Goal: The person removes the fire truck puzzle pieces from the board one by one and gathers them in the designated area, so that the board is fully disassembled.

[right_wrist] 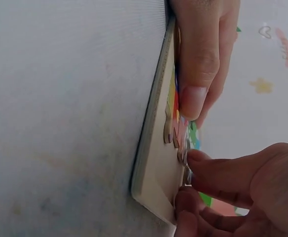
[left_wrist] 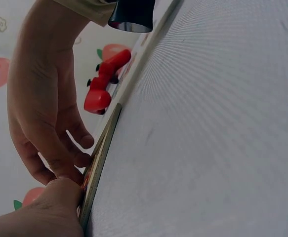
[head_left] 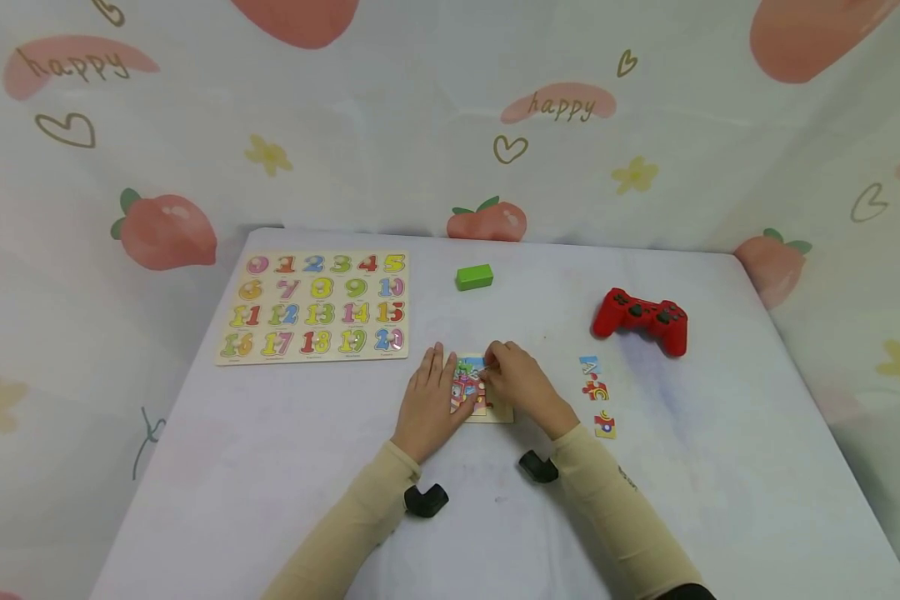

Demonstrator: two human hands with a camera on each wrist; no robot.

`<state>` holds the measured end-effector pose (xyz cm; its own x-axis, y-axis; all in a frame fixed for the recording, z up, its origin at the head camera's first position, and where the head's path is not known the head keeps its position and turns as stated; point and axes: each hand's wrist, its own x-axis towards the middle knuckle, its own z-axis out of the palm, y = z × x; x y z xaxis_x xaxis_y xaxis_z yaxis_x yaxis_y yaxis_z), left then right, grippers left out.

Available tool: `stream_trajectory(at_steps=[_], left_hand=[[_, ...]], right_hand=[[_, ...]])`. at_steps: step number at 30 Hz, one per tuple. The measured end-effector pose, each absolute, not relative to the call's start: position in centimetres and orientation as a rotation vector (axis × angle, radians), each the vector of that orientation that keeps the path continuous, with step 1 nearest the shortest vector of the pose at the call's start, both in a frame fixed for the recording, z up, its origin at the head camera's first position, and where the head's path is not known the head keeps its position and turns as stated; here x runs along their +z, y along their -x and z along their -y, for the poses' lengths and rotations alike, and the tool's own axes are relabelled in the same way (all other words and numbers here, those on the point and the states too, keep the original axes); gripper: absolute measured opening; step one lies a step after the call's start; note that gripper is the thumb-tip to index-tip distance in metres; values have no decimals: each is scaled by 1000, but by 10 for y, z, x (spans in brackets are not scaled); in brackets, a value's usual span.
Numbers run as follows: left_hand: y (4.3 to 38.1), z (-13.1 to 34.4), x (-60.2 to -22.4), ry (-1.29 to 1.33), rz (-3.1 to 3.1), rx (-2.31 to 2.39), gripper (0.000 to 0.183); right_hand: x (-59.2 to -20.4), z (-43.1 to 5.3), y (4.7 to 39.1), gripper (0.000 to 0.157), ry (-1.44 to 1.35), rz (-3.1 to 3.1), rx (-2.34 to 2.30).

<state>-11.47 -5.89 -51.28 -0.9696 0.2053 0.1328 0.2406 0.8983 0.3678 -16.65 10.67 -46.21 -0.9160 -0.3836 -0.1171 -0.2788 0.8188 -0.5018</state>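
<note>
A small wooden jigsaw puzzle (head_left: 501, 414) with a colourful picture lies on the white table, some of its tray bare at the right. My left hand (head_left: 429, 407) rests flat along its left side, fingers straight and thumb on the pieces. At the puzzle's right part, my right hand (head_left: 523, 385) pinches a puzzle piece (right_wrist: 185, 157) between thumb and fingers, low over the tray. The fingers hide most of that piece. In the left wrist view the puzzle's edge (left_wrist: 100, 165) appears side-on, under both hands.
Loose puzzle pieces (head_left: 595, 388) lie in a column to the right. Behind them is a red game controller (head_left: 640, 321). A green block (head_left: 475, 277) stands at the back. A number board (head_left: 313, 307) lies at the back left.
</note>
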Motion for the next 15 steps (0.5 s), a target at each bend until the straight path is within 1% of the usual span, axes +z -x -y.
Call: stream_trajectory(at_steps=[8, 15], left_hand=[[115, 59, -513, 354, 2983, -586, 73], [115, 59, -512, 351, 2998, -571, 74]], right_hand=[[-463, -108, 173, 16, 447, -2757, -868], [-465, -108, 180, 11, 417, -2763, -866]])
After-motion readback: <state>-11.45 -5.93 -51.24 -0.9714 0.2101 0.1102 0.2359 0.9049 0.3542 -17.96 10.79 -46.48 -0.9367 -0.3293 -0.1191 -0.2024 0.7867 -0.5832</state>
